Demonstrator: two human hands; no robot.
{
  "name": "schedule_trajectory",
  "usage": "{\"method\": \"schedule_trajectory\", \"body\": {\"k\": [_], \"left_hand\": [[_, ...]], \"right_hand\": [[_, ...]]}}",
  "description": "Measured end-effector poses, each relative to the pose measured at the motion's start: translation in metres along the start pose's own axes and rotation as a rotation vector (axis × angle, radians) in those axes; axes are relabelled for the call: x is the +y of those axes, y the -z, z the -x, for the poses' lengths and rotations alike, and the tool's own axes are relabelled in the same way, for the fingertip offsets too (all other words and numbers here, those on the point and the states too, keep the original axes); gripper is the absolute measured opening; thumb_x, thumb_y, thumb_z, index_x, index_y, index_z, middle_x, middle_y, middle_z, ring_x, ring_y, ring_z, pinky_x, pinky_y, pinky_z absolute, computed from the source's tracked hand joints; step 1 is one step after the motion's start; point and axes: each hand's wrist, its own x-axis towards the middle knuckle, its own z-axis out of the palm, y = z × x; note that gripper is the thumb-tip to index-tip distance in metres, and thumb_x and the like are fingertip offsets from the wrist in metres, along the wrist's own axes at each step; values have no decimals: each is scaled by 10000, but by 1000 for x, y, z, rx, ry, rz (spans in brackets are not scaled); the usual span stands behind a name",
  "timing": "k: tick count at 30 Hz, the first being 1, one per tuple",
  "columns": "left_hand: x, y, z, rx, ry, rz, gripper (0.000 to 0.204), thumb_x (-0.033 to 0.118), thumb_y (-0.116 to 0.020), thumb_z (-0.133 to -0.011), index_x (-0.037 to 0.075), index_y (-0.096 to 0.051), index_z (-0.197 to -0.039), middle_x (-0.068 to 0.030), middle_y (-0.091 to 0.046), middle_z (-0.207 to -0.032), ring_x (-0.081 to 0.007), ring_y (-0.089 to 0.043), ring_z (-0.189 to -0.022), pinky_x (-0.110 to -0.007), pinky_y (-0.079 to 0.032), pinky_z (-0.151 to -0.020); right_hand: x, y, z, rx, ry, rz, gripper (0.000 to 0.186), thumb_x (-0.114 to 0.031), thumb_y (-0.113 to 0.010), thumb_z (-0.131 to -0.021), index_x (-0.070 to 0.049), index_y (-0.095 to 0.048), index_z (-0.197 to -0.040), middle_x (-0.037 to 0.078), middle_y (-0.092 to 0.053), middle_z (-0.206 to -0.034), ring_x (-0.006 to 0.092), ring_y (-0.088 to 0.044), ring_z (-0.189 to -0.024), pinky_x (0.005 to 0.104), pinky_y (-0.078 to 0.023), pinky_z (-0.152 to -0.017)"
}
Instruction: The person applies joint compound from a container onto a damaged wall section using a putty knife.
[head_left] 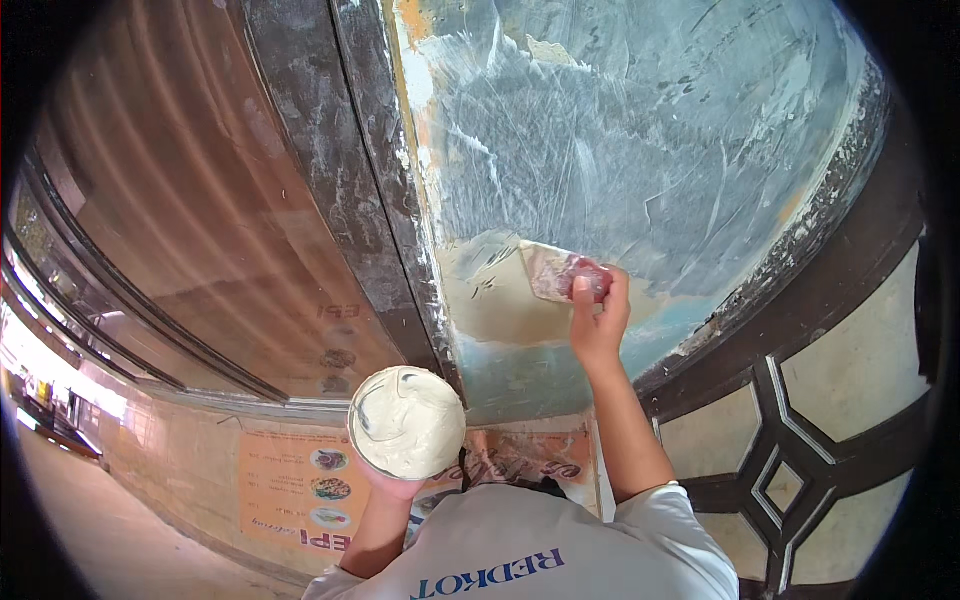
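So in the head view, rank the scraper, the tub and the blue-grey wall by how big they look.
Largest to smallest:
1. Blue-grey wall
2. Tub
3. Scraper, partly covered by the right hand

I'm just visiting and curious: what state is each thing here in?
Tub: open, filled with pale paste, held in the left grip.
Scraper: smeared, held in the right grip, blade over the cream patch.
Wall: patchy, streaked white.
Dark post: scuffed, white-marked.
Reddish-brown pane: open or shut, I can't tell.
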Motion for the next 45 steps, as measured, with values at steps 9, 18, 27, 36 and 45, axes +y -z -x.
{"method": "schedule_trajectory", "body": {"k": [9, 18, 27, 36, 45], "left_hand": [[0, -7, 0, -87, 28, 226, 678, 566, -326, -966, 136, -374, -1488, -122, -370, -1537, -355, -406, -1376, -573, -319, -1133], [-3, -9, 0, -9, 48, 285, 702, 609, -308, -951, 169, -366, -1495, -108, -367, -1539, -345, -392, -1387, -574, -321, -1130], [-6, -7, 2, 2, 11, 107, 693, 596, -282, -957, 164, -364, -1493, -109, -358, -1544, -340, -388, -1391, -574, -324, -1128], [-14, -7, 3, 37, -31, 5, 679, 593, -352, -951, 147, -425, -1458, -113, -421, -1504, -355, -415, -1368, -580, -326, -1125], [-16, -19, 1, -104, -204, -349, 647, 504, -353, -981, 104, -353, -1489, -138, -387, -1518, -348, -432, -1356, -556, -378, -1103]], "right_hand": [[-2, -2, -1, 36, -4, -34, 215, -188, -616, -947, -14, -565, -1063, 138, -649, -913, 279, -628, -773, 348, -494, -697], [0, -3, -7, -102, 37, 97, 206, -184, -616, -934, -22, -582, -1056, 143, -663, -931, 272, -646, -786, 345, -505, -690], [-20, 3, -20, -391, 240, 316, 173, -175, -624, -930, -55, -605, -1053, 161, -657, -938, 333, -660, -806, 375, -517, -687], [-24, 4, -19, -290, 202, 271, 223, -265, -610, -948, -57, -623, -1028, 164, -657, -832, 359, -655, -744, 387, -522, -676], [-40, 10, 12, -346, 76, -237, 185, -174, -599, -963, -25, -614, -1071, 146, -703, -911, 266, -690, -784, 357, -530, -708]]}}
